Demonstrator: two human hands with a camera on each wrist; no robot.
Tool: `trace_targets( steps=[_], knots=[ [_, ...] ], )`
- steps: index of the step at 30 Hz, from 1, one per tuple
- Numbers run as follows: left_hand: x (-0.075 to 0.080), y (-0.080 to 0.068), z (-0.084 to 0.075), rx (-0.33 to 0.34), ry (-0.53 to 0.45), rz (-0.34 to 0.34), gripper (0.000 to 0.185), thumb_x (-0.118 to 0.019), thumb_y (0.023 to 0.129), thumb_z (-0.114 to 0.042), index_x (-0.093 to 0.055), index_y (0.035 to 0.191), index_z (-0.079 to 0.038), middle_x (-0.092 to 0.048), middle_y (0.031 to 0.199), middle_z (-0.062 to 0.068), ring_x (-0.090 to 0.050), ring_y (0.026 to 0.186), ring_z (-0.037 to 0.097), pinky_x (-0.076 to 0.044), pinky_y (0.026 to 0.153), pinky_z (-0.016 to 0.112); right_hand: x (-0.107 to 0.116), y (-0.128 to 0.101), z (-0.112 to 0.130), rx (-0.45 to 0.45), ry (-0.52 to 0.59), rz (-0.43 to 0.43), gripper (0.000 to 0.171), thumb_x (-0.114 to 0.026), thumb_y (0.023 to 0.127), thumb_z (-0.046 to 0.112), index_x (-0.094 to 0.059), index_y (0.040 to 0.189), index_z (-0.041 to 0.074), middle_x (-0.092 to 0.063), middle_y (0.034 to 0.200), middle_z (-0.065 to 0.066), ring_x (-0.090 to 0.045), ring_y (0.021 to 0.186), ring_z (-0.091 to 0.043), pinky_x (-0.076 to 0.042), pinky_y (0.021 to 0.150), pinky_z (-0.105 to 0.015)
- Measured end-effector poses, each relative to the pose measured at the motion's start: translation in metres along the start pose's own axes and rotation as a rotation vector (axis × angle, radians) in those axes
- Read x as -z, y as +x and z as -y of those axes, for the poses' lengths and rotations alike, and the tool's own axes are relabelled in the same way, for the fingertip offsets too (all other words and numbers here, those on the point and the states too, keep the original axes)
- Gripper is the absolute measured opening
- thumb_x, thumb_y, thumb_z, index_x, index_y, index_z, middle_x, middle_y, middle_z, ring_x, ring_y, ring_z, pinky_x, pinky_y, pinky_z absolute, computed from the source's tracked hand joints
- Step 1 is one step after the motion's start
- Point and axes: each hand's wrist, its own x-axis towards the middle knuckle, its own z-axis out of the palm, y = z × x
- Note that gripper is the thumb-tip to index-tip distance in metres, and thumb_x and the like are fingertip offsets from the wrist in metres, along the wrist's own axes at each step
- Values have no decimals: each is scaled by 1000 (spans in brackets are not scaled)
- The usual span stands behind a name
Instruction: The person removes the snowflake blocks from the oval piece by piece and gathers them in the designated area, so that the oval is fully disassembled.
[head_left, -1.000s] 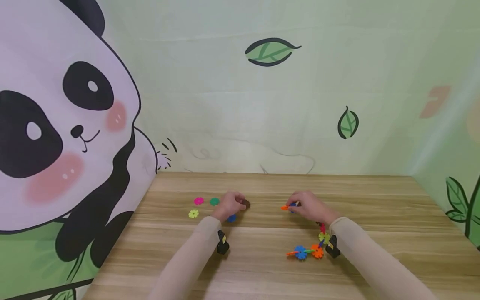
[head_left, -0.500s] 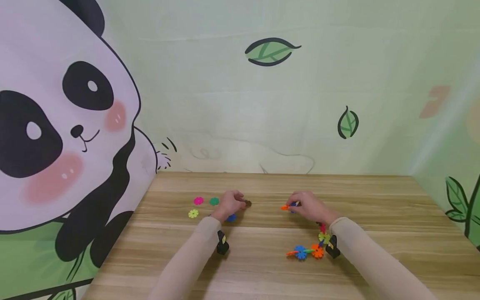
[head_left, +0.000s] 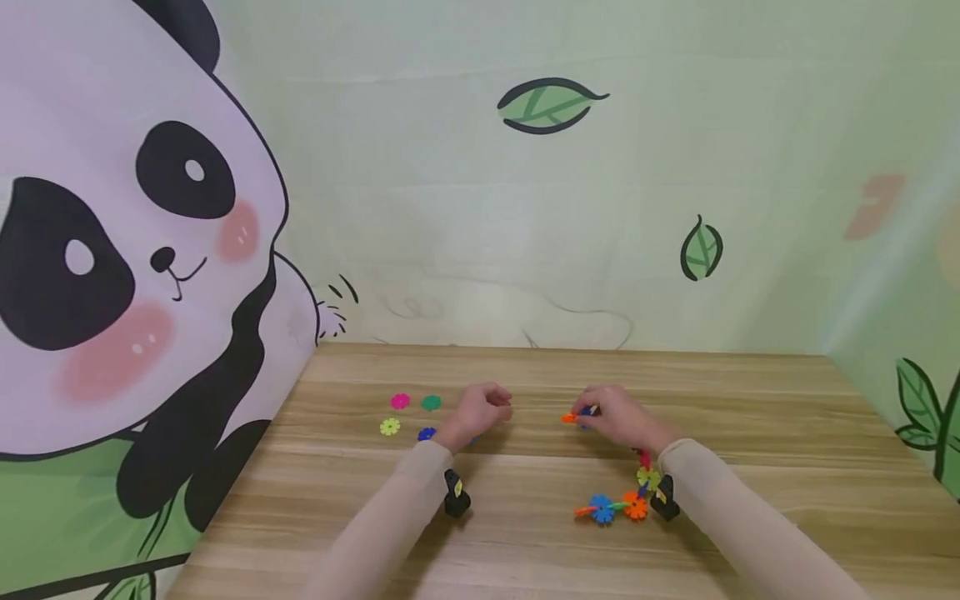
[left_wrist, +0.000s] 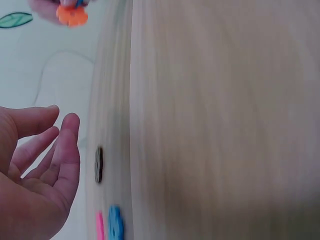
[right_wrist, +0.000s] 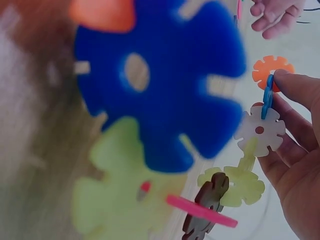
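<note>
Holding the left hand relaxed, thumb and fingers parted, near the brown snowflake disc, toward the far edge of the worktop. Pinching an interlocked chain by its light-blue snowflake disc in the right hand, next to the orange disc at one end; curving from there toward the near edge. Loose toward the far left corner: pink disc, green disc, yellow disc, dark-blue disc.
</note>
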Motion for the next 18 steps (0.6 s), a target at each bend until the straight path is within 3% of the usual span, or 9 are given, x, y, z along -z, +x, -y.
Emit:
trace_targets(
  steps=[4,10,18],
  knots=[
    [-14,-3,-9,-5,-34,32,29,-68,84,-2,-63,112,6,-67,102,14,-63,93,25,-52,79,32,-1,0,-1,-15,-6,-4,4,-69,86,8,-71,90,8,-60,84,6,-58,73,-7,-50,65,-24],
    [-35,-2,-19,34,-170,126,30,-65,87,-2,-61,115,5,-64,109,16,-62,96,26,-51,81,35,1,-1,1,-29,-21,-13,4,-69,86,10,-71,88,8,-62,86,5,-57,76,-8,-50,68,-27],
    [-60,2,-28,28,-251,99,21,-69,82,1,-66,103,5,-67,95,11,-64,85,26,-54,74,35,2,-1,2,-44,-6,-8,5,-69,86,8,-72,89,12,-62,88,6,-58,78,-8,-50,69,-27]
  ],
)
